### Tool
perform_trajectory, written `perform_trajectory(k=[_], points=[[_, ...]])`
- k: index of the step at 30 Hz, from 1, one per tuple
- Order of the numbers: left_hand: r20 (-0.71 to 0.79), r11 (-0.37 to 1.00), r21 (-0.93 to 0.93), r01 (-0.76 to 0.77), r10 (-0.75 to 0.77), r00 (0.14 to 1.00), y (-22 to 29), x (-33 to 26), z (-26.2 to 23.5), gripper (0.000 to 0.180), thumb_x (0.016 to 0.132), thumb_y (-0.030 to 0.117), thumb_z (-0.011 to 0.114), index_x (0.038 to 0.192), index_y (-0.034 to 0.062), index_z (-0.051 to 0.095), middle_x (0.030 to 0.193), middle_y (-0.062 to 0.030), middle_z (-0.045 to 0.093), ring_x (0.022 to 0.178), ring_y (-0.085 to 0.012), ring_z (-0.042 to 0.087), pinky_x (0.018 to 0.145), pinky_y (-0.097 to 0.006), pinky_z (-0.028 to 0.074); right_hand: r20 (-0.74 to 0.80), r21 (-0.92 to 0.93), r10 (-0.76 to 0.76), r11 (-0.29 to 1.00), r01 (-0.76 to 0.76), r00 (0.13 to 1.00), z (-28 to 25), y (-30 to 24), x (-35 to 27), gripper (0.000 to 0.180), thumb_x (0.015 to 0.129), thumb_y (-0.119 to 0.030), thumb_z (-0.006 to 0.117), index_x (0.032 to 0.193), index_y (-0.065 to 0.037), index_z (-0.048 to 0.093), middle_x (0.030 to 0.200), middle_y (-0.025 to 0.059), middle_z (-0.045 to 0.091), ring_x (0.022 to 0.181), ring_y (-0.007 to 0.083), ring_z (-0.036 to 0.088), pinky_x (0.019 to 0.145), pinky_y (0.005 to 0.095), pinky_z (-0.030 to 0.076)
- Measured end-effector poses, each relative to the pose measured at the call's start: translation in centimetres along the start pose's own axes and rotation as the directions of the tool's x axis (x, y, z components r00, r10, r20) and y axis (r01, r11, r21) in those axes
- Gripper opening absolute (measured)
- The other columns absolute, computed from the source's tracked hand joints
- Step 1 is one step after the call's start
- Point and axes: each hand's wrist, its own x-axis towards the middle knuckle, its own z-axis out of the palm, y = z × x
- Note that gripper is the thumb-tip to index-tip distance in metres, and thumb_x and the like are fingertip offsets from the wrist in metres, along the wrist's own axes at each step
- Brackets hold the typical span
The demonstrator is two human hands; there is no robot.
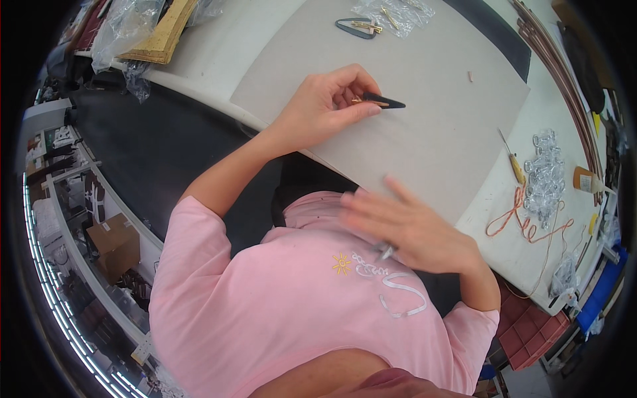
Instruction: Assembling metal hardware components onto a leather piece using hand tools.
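Observation:
My left hand [325,103] rests on a grey board [431,132] and pinches a black pointed hair clip [388,102] that has a small gold part at its near end. The clip lies flat on the board under my thumb and fingertips. My right hand [405,225] is blurred. It hovers close to my chest at the board's near edge, over my pink shirt. A small silvery metal piece [385,251] sticks out from beneath its thumb side, and its fingers are stretched out toward the left.
At the board's far edge lie another black clip [355,28] and a clear bag of gold clips [395,12]. To the right are a yellow-handled screwdriver [514,162], a heap of clear plastic pieces [545,169], orange wire [524,222] and a glue bottle [587,180].

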Motion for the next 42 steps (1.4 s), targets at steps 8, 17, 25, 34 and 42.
perform_trajectory(k=[8, 17, 25, 34, 42], points=[[0.155, 0.835, -0.513, 0.199, -0.138, 0.978, 2.1, -0.9, 1.1, 0.014, 0.097, 0.010, 0.073, 0.109, 0.0045, 0.069, 0.102, 0.0010, 0.069, 0.089, -0.0032, 0.061, 0.073, -0.020, 0.049, -0.629, 0.464, 0.545, 0.835, -0.295, 0.554, -2.1, 0.8, 1.3, 0.022, 0.106, -0.012, 0.057, 0.123, 0.000, 0.065, 0.086, 0.0037, 0.062, 0.070, 0.0098, 0.049, 0.066, 0.0262, 0.044], [0.175, 0.648, -0.718, 0.256, -0.188, 0.967, 3.9, -2.0, 5.9, 0.022, 0.100, 0.008, 0.068, 0.121, 0.0010, 0.070, 0.105, -0.0018, 0.073, 0.090, -0.0069, 0.065, 0.082, -0.025, 0.052, -0.517, 0.685, 0.606, 0.716, -0.133, 0.605, 0.0, 1.0, 1.6, 0.017, 0.103, -0.013, 0.063, 0.093, 0.001, 0.066, 0.068, -0.0022, 0.050, 0.065, 0.0046, 0.044, 0.059, 0.0231, 0.036], [0.129, 0.721, -0.630, 0.289, -0.269, 0.954, 3.3, -1.8, 5.1, 0.028, 0.097, 0.010, 0.070, 0.123, -0.0007, 0.070, 0.097, 0.0000, 0.070, 0.086, -0.0057, 0.062, 0.079, -0.024, 0.051, -0.842, 0.041, 0.270, 0.895, -0.445, 0.467, -1.0, 1.1, -0.9, 0.028, 0.089, -0.012, 0.079, 0.116, -0.008, 0.075, 0.079, 0.0032, 0.061, 0.063, 0.0143, 0.057, 0.055, 0.0273, 0.042], [0.134, 0.757, -0.587, 0.287, -0.259, 0.957, 2.8, -1.9, 5.3, 0.031, 0.097, 0.008, 0.070, 0.126, -0.0004, 0.070, 0.097, 0.0008, 0.070, 0.086, -0.0057, 0.062, 0.080, -0.024, 0.053, -0.846, -0.212, 0.129, 0.808, -0.550, 0.517, -0.7, 2.3, 0.2, 0.023, 0.087, -0.019, 0.081, 0.110, -0.014, 0.078, 0.071, 0.0020, 0.053, 0.059, 0.0173, 0.054, 0.052, 0.0331, 0.040], [0.143, 0.759, -0.571, 0.313, -0.284, 0.948, 2.7, -2.2, 5.4, 0.026, 0.097, 0.008, 0.070, 0.121, -0.0009, 0.071, 0.100, -0.0006, 0.071, 0.087, -0.0063, 0.063, 0.081, -0.023, 0.053, -0.841, -0.258, 0.084, 0.807, -0.531, 0.535, -0.7, 3.0, 0.6, 0.021, 0.087, -0.021, 0.081, 0.107, -0.014, 0.077, 0.070, 0.0023, 0.052, 0.058, 0.0183, 0.053, 0.052, 0.0344, 0.040]])
